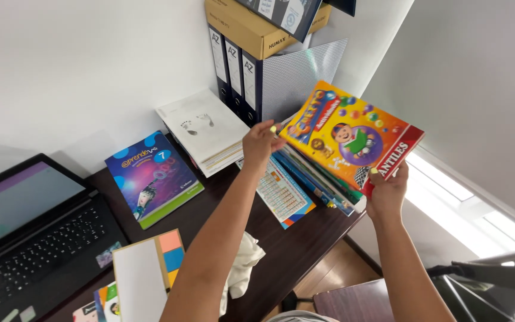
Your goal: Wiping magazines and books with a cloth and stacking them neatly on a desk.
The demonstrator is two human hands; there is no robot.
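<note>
Both forearms are bare from elbow to wrist, with no sleeves, watch or bracelets in view. The left hand (259, 145) and the right hand (387, 192) wear no rings or gloves. Their fingernails are painted a pale yellow-green, seen on the tips of both hands.

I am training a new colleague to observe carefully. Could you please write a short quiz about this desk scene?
1. True or false: both hands hold the colourful orange children's activity book.
2. What lies left of the white paperback book: A) a blue and purple textbook, B) a red mug, C) a green lamp?
3. Which device sits at the far left of the dark brown wooden desk?

Key:
1. True: left hand, right hand.
2. A.
3. The open black laptop.
</note>
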